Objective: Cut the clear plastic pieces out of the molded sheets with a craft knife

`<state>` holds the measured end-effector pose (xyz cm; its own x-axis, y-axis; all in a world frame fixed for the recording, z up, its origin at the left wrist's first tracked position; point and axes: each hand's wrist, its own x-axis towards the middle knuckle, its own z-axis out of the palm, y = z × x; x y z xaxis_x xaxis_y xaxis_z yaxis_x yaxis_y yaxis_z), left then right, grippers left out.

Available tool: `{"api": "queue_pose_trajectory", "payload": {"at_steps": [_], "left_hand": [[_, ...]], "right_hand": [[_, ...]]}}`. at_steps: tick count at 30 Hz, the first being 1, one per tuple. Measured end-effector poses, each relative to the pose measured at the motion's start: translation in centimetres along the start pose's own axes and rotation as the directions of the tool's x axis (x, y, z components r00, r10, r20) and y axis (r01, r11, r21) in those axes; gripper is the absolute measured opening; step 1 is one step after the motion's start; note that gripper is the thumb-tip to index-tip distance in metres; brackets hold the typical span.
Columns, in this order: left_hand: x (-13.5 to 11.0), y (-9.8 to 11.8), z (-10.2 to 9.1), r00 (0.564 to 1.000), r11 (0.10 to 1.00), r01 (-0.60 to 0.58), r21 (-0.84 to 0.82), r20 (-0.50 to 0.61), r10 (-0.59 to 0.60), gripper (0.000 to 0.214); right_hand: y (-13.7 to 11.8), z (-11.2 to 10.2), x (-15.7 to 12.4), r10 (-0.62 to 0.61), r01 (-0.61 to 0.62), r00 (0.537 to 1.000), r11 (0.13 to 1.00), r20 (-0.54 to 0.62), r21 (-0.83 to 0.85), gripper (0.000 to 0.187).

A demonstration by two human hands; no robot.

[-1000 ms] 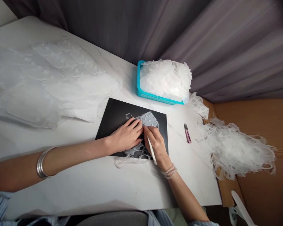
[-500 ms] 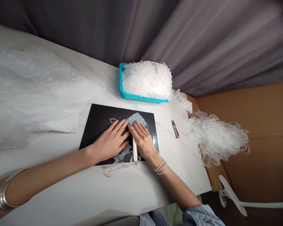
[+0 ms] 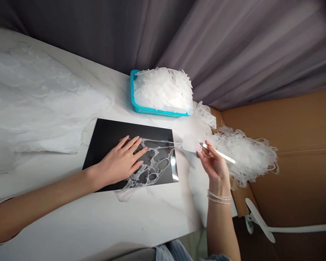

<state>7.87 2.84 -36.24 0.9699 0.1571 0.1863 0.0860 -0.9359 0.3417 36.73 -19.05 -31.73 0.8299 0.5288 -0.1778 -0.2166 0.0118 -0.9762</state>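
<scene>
Over the black board (image 3: 105,132) on the white marble-look desk (image 3: 70,217), the left hand (image 3: 121,163) lies flat and open, fingers spread, on a clear film web (image 3: 154,166) that spills past the board's lower edge. Thin strands stretch beyond the board's right edge to a pale translucent piece (image 3: 190,143) at the tip of a slim white tool (image 3: 220,154), pinched in the right hand (image 3: 213,163) above open desk. Just beyond lies a tangled scrap heap (image 3: 247,156). Past the board's top edge, a teal basket (image 3: 132,98) holds heaped translucent pieces, the raised marks on its front rim too blurred to read.
</scene>
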Motion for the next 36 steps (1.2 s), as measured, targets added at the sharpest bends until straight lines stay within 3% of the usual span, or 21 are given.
{"api": "queue_pose_trajectory", "payload": {"at_steps": [2,3,4,5,6,8,9,10,11,13,15,17,20,22,24,29,32,34,36], "left_hand": [[0.9,0.6,-1.3,0.996,0.976,0.065,-0.209,-0.041,-0.075,0.043],[1.5,0.9,-2.1,0.989,0.922,0.123,-0.366,-0.034,-0.146,0.042],[2.1,1.3,-2.9,0.973,0.812,0.197,-0.549,0.011,-0.229,0.043],[2.8,1.7,-3.6,0.946,0.623,0.284,-0.729,0.108,-0.305,0.047],[3.3,1.9,-4.2,0.911,0.367,0.361,-0.857,0.239,-0.336,0.054],[4.1,2.0,-4.8,0.838,-0.140,0.455,-0.879,0.476,-0.268,0.068],[4.2,1.8,-4.9,0.811,-0.308,0.473,-0.826,0.544,-0.214,0.071],[4.2,1.6,-4.8,0.792,-0.404,0.480,-0.779,0.582,-0.182,0.068],[4.0,1.3,-4.7,0.779,-0.444,0.484,-0.754,0.603,-0.173,0.061],[3.5,0.8,-4.4,0.766,-0.435,0.495,-0.752,0.614,-0.190,0.046],[3.0,0.6,-4.3,0.775,-0.379,0.508,-0.773,0.603,-0.190,0.048],[2.8,0.6,-4.4,0.780,-0.307,0.540,-0.783,0.603,-0.166,0.057],[2.8,0.8,-4.6,0.769,-0.184,0.585,-0.790,0.612,-0.184,0.068],[2.8,0.9,-4.6,0.761,-0.121,0.598,-0.792,0.609,-0.224,0.067],[2.9,1.1,-4.5,0.762,-0.073,0.598,-0.798,0.594,-0.259,0.063],[2.8,1.6,-4.4,0.788,-0.021,0.566,-0.824,0.549,-0.278,0.070],[2.4,2.0,-5.0,0.807,0.010,0.556,-0.831,0.536,-0.247,0.080],[2.2,2.1,-5.5,0.822,0.063,0.552,-0.831,0.531,-0.206,0.068],[2.0,2.2,-6.0,0.838,0.127,0.536,-0.835,0.508,-0.197,0.040]], "right_hand": [[0.2,2.9,-1.7,-0.035,0.032,0.998,0.998,0.052,0.049,0.015],[0.1,4.5,-2.7,-0.073,0.069,0.994,0.996,0.085,0.053,0.016],[-0.1,6.0,-3.7,-0.123,0.119,0.985,0.992,0.125,0.038,0.016],[-0.4,7.4,-4.7,-0.168,0.168,0.968,0.986,0.186,0.013,0.017],[-0.7,8.6,-5.6,-0.189,0.202,0.943,0.979,0.276,-0.019,0.018],[-1.1,10.2,-7.2,-0.176,0.242,0.868,0.966,0.464,-0.086,0.022],[-1.3,10.7,-7.6,-0.165,0.263,0.841,0.957,0.516,-0.122,0.024],[-1.3,11.1,-7.8,-0.168,0.291,0.836,0.943,0.523,-0.161,0.024],[-1.3,11.3,-7.8,-0.184,0.320,0.854,0.924,0.487,-0.211,0.023],[-1.0,11.5,-7.4,-0.217,0.344,0.906,0.877,0.363,-0.334,0.025],[-0.5,11.7,-6.8,-0.169,0.302,0.930,0.858,0.326,-0.416,0.027],[0.2,12.0,-6.4,-0.068,0.249,0.913,0.874,0.403,-0.417,0.031],[1.3,12.7,-6.2,0.053,0.155,0.842,0.929,0.536,-0.336,0.039],[1.9,13.2,-6.2,0.105,0.083,0.814,0.953,0.572,-0.292,0.042],[2.3,13.6,-6.3,0.112,0.054,0.813,0.963,0.572,-0.265,0.044],[2.7,14.1,-7.2,0.015,0.166,0.844,0.943,0.537,-0.288,0.045],[3.2,13.4,-6.9,-0.095,0.301,0.876,0.874,0.473,-0.382,0.041],[3.5,12.4,-5.9,-0.211,0.386,0.901,0.790,0.380,-0.477,0.038],[3.7,11.1,-4.5,-0.293,0.415,0.909,0.689,0.296,-0.594,0.036]]}}
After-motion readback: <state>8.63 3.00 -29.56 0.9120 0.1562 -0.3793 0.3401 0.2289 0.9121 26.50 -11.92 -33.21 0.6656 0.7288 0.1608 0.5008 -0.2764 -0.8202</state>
